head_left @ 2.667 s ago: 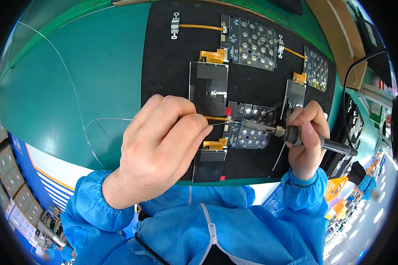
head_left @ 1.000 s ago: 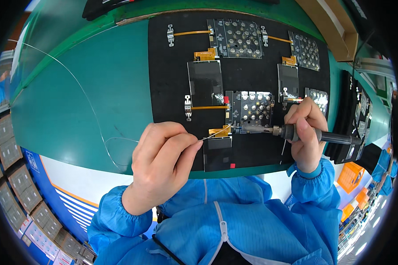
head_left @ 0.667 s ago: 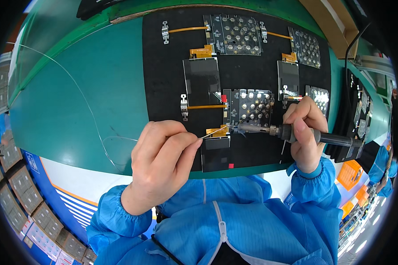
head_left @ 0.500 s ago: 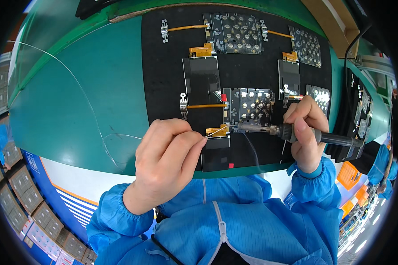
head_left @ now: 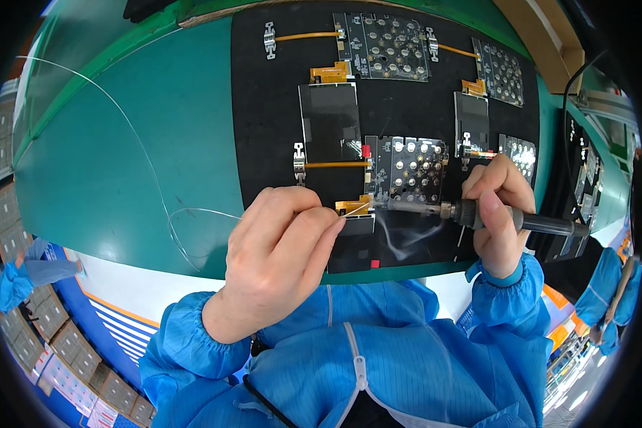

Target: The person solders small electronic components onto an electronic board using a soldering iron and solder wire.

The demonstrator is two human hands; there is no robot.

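Note:
My left hand (head_left: 282, 257) pinches a thin solder wire (head_left: 208, 210), whose short end reaches toward the orange flex cable (head_left: 352, 207) at the lower left corner of a circuit board (head_left: 409, 170). In my right hand (head_left: 501, 217) is a soldering iron (head_left: 471, 212), lying nearly level, its tip meeting the wire's end at the cable joint. Smoke drifts below the tip. The board carries several round metal domes. A display screen (head_left: 353, 244), partly behind my left fingers, joins the board through that cable. A second orange strip (head_left: 335, 165) links the board to a metal connector piece (head_left: 299, 164).
Similar boards (head_left: 396, 46) with screens (head_left: 330, 118) lie on the black mat (head_left: 264, 100) over the green table (head_left: 121, 164). A cardboard box (head_left: 542, 36) stands at the far right, a black cable (head_left: 568, 82) beside it. Another person (head_left: 14, 285) is at the far left.
The smoke under the iron's tip has spread and thickened. Both hands keep their hold, with the iron and wire still at the joint. The view has shifted slightly; the person at left shows more.

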